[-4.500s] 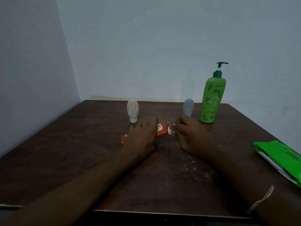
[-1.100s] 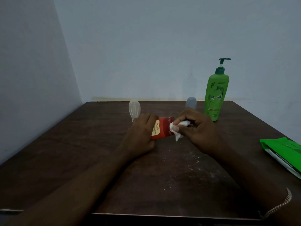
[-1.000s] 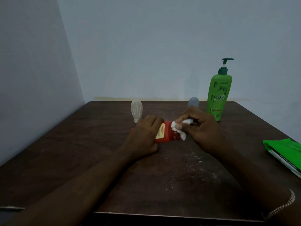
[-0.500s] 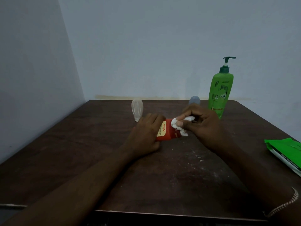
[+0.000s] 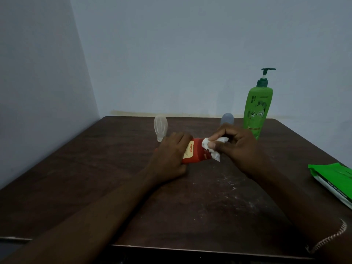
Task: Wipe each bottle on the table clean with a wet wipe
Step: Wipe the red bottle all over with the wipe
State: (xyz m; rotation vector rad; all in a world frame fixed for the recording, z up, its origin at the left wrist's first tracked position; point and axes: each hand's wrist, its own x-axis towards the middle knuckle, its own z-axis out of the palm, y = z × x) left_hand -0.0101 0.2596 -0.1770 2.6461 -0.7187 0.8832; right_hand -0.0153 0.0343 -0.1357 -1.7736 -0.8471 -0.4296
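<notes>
Left hand [image 5: 169, 155] grips red bottle [image 5: 196, 152] on table [image 5: 95, 168]; right hand [image 5: 240, 147] pinches white wipe [image 5: 213, 147] against bottle end.

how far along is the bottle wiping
Done: no bottle shows as finished. In hand: the left hand grips the red bottle on its side, and the right hand pinches the wet wipe against its end. Seemingly left: clear bottle, grey bottle, green pump bottle, standing behind.
</notes>
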